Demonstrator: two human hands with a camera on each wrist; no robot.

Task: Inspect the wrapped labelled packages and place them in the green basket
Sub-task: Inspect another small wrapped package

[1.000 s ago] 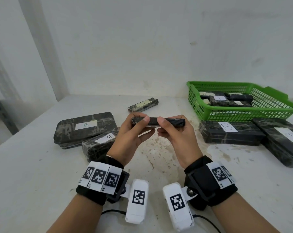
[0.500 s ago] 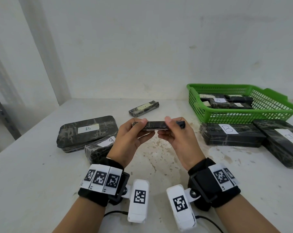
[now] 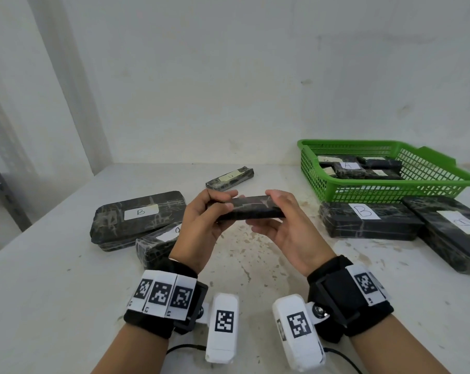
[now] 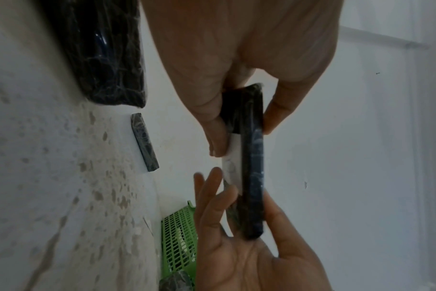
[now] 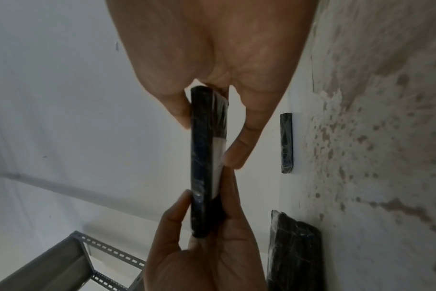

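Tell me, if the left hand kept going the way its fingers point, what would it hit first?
Likely the right hand, which holds the other end of the same package as the left hand. Depth is hard to judge.

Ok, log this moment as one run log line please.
phase: inspecting | left hand: grips small wrapped package | right hand: grips other end | label: underside | green basket: holds packages | held package: above table

Soft, even daylight fills the head view, its edges bowed; both wrist views are dimmer, grainy and slightly blurred.
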